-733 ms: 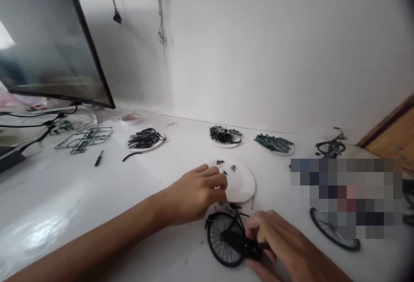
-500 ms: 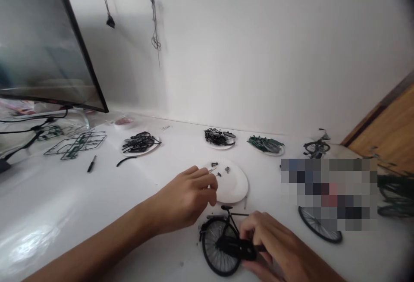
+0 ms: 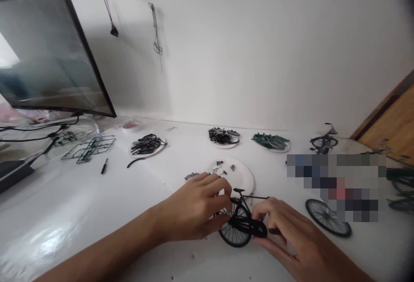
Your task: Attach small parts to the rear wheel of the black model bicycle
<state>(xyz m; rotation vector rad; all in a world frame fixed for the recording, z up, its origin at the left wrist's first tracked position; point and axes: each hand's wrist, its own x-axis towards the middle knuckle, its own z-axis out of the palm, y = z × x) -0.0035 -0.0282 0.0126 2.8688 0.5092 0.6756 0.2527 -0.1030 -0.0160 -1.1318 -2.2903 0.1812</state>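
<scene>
Left to right along the bench (image 3: 58, 200): a green plastic sprue (image 3: 89, 148); your left hand (image 3: 194, 208) gripping the black model bicycle (image 3: 241, 224), just nearer than a paper plate (image 3: 241, 178) of small parts (image 3: 220, 163); your right hand (image 3: 291, 230) clenched on its frame; a loose spoked wheel (image 3: 326, 217).

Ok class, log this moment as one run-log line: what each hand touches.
left hand: model bicycle wheel | right hand: chain guard | nearby: paper plate
</scene>
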